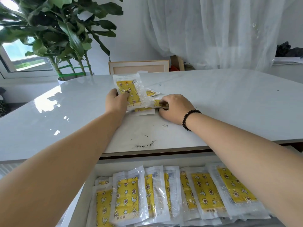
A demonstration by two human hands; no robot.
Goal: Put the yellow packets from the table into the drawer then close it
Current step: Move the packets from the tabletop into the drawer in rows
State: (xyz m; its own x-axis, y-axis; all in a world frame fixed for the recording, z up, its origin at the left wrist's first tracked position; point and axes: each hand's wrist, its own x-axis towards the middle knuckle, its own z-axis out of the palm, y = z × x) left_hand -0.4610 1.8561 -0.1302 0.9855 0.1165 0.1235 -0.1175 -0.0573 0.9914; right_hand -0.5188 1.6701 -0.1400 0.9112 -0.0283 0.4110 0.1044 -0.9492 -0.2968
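On the white table my left hand grips a yellow packet in clear wrap, its far end tilted up off the surface. My right hand pinches the end of another yellow packet lying flat just right of it. More packets lie under and behind them, one small one further back. Below the table edge the drawer stands open, filled with several overlapping yellow packets.
A large potted plant stands at the table's far left corner. A chair back rises behind the far edge. White curtains hang at the back right. Dark crumbs speckle the table near its front edge.
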